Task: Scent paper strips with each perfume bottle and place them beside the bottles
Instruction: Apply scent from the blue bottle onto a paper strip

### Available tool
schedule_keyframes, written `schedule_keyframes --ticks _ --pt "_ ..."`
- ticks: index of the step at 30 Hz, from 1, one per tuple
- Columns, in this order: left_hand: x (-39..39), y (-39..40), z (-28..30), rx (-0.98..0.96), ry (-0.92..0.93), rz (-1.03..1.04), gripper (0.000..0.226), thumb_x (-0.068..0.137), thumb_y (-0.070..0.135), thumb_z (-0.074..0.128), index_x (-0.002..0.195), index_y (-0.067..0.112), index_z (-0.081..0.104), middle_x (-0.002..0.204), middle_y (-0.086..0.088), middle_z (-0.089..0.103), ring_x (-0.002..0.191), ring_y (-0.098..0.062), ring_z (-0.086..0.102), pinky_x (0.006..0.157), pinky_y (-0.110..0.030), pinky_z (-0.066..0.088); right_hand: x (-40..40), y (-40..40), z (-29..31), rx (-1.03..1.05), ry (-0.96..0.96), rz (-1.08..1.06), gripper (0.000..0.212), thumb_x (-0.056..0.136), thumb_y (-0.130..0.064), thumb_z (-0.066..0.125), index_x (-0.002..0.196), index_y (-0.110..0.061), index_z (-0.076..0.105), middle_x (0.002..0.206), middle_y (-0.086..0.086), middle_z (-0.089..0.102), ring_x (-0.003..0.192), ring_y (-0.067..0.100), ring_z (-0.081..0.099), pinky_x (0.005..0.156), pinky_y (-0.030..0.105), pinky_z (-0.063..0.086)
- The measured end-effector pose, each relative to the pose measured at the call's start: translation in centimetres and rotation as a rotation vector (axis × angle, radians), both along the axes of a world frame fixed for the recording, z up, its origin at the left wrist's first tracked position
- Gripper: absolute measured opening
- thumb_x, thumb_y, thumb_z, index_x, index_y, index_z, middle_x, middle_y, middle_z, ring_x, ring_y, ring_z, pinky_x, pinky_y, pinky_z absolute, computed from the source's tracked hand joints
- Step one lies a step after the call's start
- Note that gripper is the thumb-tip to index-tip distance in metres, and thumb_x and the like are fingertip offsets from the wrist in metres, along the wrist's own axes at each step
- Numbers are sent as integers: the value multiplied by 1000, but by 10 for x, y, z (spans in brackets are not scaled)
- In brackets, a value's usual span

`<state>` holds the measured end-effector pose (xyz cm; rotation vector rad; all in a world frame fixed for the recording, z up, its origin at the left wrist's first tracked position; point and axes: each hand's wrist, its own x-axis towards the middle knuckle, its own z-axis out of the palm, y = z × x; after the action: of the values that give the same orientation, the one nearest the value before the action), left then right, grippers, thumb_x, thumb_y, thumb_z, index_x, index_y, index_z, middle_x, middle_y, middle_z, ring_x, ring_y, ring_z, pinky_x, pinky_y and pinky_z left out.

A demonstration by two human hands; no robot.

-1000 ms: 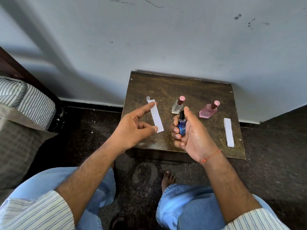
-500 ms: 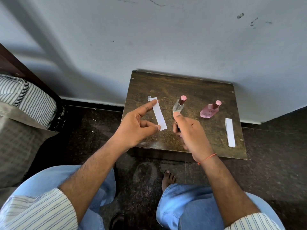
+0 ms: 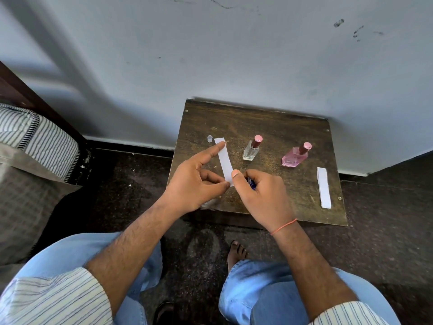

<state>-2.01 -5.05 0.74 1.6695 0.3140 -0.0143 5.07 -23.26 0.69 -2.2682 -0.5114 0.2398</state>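
The paper strip (image 3: 224, 160) sits between my hands above the near half of the counter (image 3: 276, 130), its far end up, and I place everything else from it. Nearest me, my left hand (image 3: 194, 181) pinches its lower end with the thumb and steadies its far end with the forefinger. Just right of the strip, my right hand (image 3: 260, 193) is curled around the small blue bottle (image 3: 251, 184), thumb at the strip's lower edge; the nozzle is hidden, so I cannot tell where it points. A mist could miss the paper or wet my fingers if the aim is off. Well right of the strip lies a stack of spare strips (image 3: 323, 187). Beyond it stand the clear bottle (image 3: 251, 148) and pink bottle (image 3: 295, 154), a small clear cap (image 3: 210, 138) at its far left.
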Motion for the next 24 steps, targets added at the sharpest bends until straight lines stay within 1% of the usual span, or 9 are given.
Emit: schedule_keyframes --ticks 4,7,11,14,16,19,24 --pt "0 -3 5 -33 -3 -10 90 89 1 84 161 38 44 85 -12 83 59 -2 66 61 -14 50 -1 2 -2 -43 -103 5 59 95 -58 57 59 -13 44 49 1 42 52 22 44 50 34 30" --pt "0 -4 6 -36 10 -10 90 89 2 84 161 38 44 86 -13 83 58 -1 65 60 -15 50 -1 4 -2 -39 -136 6 58 95 -55 58 60 -13 41 49 0 39 52 21 41 50 34 30" --pt "0 -4 7 -58 16 -21 91 89 2 84 161 38 43 87 -14 83 58 -2 66 60 -15 51 0 3 -4 -23 -160 3 56 95 -54 57 60 -14 42 49 0 39 51 21 42 50 37 31" --pt "0 -5 9 -71 16 -26 91 89 -1 83 161 38 43 89 -16 83 56 1 66 60 -13 51 1 3 -4 -18 -174 9 54 95 -53 56 59 -15 41 49 -1 39 51 20 42 49 33 28" --pt "1 -5 9 -85 18 -32 92 89 -1 83 161 39 43 90 -16 83 56 0 66 60 -13 51 1 3 -4 -15 -172 9 54 95 -53 56 59 -15 42 49 -1 40 51 20 42 49 33 28" --pt "1 -3 7 -88 24 -41 93 89 1 84 162 41 41 90 -14 83 59 -4 67 61 -15 51 1 2 -4 -19 -163 10 54 95 -54 55 60 -14 44 50 0 42 51 20 44 51 37 32" --pt "1 -3 4 -103 39 -42 94 89 2 85 162 42 40 90 -13 84 67 -13 70 63 -19 53 3 -1 -4 -13 -139 13 54 95 -54 55 59 -15 45 49 -1 42 51 21 45 50 35 30"
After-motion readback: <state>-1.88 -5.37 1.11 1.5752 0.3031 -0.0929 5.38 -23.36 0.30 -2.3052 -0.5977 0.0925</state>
